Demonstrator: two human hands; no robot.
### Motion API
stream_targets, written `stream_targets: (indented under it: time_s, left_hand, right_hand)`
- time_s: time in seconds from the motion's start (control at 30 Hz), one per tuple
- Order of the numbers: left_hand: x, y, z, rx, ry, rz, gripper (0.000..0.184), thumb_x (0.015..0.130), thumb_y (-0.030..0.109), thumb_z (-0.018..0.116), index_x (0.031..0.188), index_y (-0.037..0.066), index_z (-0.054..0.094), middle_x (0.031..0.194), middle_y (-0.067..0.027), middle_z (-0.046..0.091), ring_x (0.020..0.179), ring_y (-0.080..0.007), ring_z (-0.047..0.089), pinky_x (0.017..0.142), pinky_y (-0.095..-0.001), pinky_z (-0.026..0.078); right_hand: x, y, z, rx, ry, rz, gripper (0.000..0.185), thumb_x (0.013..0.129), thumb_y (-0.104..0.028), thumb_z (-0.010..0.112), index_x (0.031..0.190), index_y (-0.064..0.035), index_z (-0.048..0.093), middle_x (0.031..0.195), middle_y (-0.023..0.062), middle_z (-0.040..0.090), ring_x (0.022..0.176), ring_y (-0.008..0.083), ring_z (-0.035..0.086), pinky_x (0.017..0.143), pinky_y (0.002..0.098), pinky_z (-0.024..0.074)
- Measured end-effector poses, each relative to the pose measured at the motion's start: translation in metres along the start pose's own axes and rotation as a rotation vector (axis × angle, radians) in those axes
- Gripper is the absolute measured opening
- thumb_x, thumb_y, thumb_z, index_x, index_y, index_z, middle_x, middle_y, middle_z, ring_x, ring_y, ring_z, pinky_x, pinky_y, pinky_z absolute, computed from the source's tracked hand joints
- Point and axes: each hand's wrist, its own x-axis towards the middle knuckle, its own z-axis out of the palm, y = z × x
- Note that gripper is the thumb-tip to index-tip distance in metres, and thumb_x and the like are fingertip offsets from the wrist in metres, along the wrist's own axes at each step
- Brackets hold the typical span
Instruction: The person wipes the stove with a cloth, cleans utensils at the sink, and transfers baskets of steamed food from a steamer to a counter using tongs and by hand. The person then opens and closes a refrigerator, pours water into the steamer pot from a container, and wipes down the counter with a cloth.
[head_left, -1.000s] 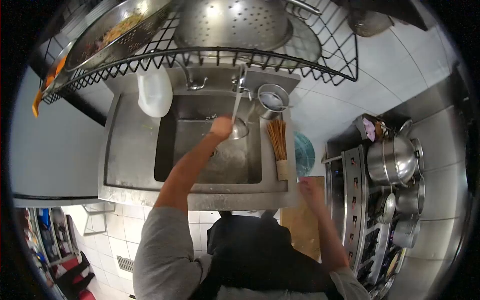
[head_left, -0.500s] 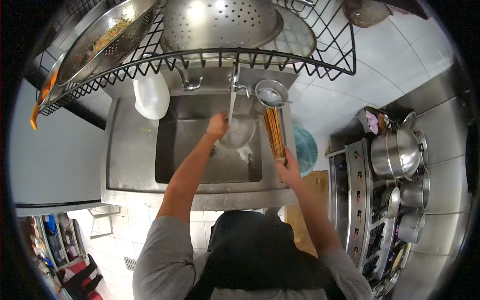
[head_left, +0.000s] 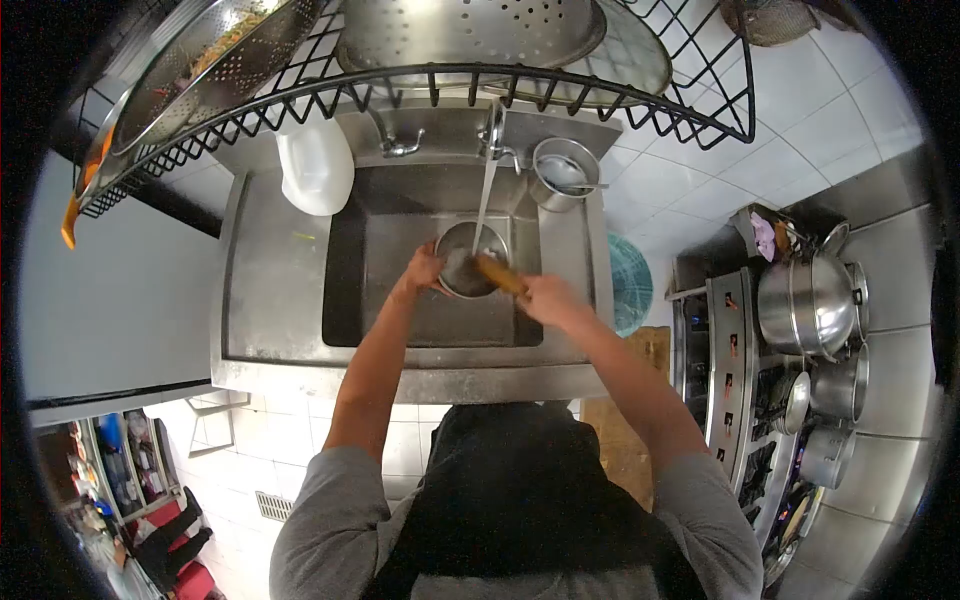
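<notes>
The left hand is curled about the left side of a round, silver-coloured metal bowl, its fingers bent against the rim. How the fingertips sit under the bowl cannot be told. The right hand is closed in a fist around the near right end of a brown brush of thin bundled sticks; its fingers are blurred. The brush slants leftward, its far end at the bowl's right part, though blur hides exactly where it touches.

The bowl is held in the right half of a rectangular grey steel sink basin. A white stream of running water falls into it from the right-hand chrome tap at the far wall.

On the counter's far left stands a white plastic jug, its visible side plain white. A cylindrical metal pot, a thin handle lying across its mouth, stands at the far right corner. To the right, a steel stove has small red marks along its front panel, too small to read. Print on the packages shelved at the near left is likewise illegible.
</notes>
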Motion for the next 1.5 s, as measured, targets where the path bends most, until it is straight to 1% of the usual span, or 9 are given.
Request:
stream_targets:
  time_s: [0.07, 0.37, 0.57, 0.8, 0.87, 1.0, 1.2, 1.37, 1.5]
  left_hand:
    - [0.000, -0.024, 0.004, -0.474, -0.201, 0.189, 0.050, 0.083, 0.005, 0.053, 0.131, 0.010, 0.039, 0.106, -0.0178, 0.060, 0.081, -0.0333, 0.066, 0.060, -0.0489, 0.059]
    - [-0.010, -0.010, 0.020, -0.407, -0.211, 0.209, 0.046, 0.081, 0.001, 0.042, 0.127, 0.000, 0.043, 0.106, -0.0175, 0.058, 0.083, -0.0320, 0.064, 0.060, -0.0450, 0.059]
    - [0.012, -0.015, 0.019, -0.356, -0.300, 0.155, 0.042, 0.087, 0.007, 0.049, 0.128, 0.002, 0.040, 0.102, -0.0157, 0.060, 0.085, -0.0294, 0.065, 0.059, -0.0425, 0.058]
    - [0.014, 0.017, 0.035, -0.192, -0.167, 0.086, 0.035, 0.086, 0.005, 0.044, 0.120, 0.004, 0.050, 0.106, -0.0142, 0.061, 0.083, -0.0293, 0.065, 0.060, -0.0451, 0.057]
    - [0.019, 0.039, 0.045, 1.155, -0.050, 0.640, 0.038, 0.082, 0.007, 0.047, 0.120, 0.005, 0.050, 0.103, -0.0123, 0.061, 0.091, -0.0315, 0.061, 0.072, -0.0475, 0.052]
    - [0.000, 0.074, 0.060, 1.453, 0.092, 1.426, 0.040, 0.080, 0.003, 0.045, 0.116, 0.014, 0.056, 0.116, -0.0127, 0.056, 0.108, -0.0317, 0.052, 0.086, -0.0448, 0.044]
    - [0.069, 0.016, 0.017, 0.715, 0.108, 0.506, 0.034, 0.081, 0.009, 0.052, 0.114, 0.001, 0.055, 0.116, -0.0148, 0.056, 0.106, -0.0336, 0.054, 0.090, -0.0439, 0.045]
    - [0.040, 0.005, 0.014, 0.377, -0.420, 0.405, 0.038, 0.085, 0.008, 0.051, 0.120, -0.003, 0.049, 0.121, -0.0170, 0.051, 0.102, -0.0296, 0.058, 0.085, -0.0397, 0.053]
    - [-0.027, 0.052, 0.035, 0.226, -0.414, 0.148, 0.049, 0.086, 0.009, 0.049, 0.132, -0.001, 0.035, 0.123, -0.0165, 0.049, 0.091, -0.0337, 0.062, 0.059, -0.0427, 0.060]
  right_hand:
    - [0.005, -0.006, -0.006, -0.136, 0.073, 0.291, 0.048, 0.083, -0.034, 0.057, 0.125, -0.0117, 0.052, 0.086, 0.0185, 0.065, 0.075, 0.0350, 0.063, 0.067, 0.0454, 0.0497]
    - [-0.015, -0.039, -0.071, 0.241, -0.282, 0.311, 0.037, 0.080, -0.028, 0.062, 0.112, -0.0094, 0.060, 0.082, 0.0158, 0.065, 0.075, 0.0313, 0.063, 0.070, 0.0428, 0.0507]
    - [0.001, 0.014, -0.029, -0.147, 0.005, -0.039, 0.040, 0.081, -0.035, 0.060, 0.110, -0.0080, 0.060, 0.092, 0.0169, 0.065, 0.085, 0.0349, 0.062, 0.078, 0.0453, 0.0476]
    - [-0.016, 0.012, -0.031, -0.013, 0.022, 0.192, 0.053, 0.080, -0.037, 0.059, 0.127, -0.0117, 0.051, 0.102, 0.0174, 0.063, 0.105, 0.0331, 0.053, 0.090, 0.0403, 0.0419]
    - [-0.036, 0.015, -0.034, 0.049, -0.049, 0.070, 0.044, 0.081, -0.035, 0.062, 0.117, -0.0097, 0.058, 0.102, 0.0200, 0.062, 0.095, 0.0393, 0.058, 0.084, 0.0451, 0.0450]
    - [-0.096, 0.003, -0.047, 0.161, -0.033, 0.174, 0.042, 0.082, -0.031, 0.062, 0.118, -0.0095, 0.058, 0.104, 0.0202, 0.062, 0.095, 0.0390, 0.058, 0.084, 0.0431, 0.0453]
    - [-0.129, -0.013, -0.031, 0.475, 0.356, 0.452, 0.051, 0.085, -0.028, 0.059, 0.129, -0.0058, 0.045, 0.103, 0.0252, 0.061, 0.093, 0.0365, 0.060, 0.080, 0.0392, 0.0475]
    - [-0.071, -0.025, -0.003, 0.377, 0.732, 0.185, 0.059, 0.084, -0.025, 0.062, 0.135, -0.0092, 0.039, 0.088, 0.0207, 0.057, 0.066, 0.0319, 0.058, 0.060, 0.0387, 0.0472]
    - [-0.043, -0.004, 0.002, 0.011, 0.422, 0.240, 0.061, 0.084, -0.028, 0.061, 0.137, -0.0111, 0.036, 0.086, 0.0217, 0.055, 0.067, 0.0366, 0.058, 0.061, 0.0425, 0.0481]
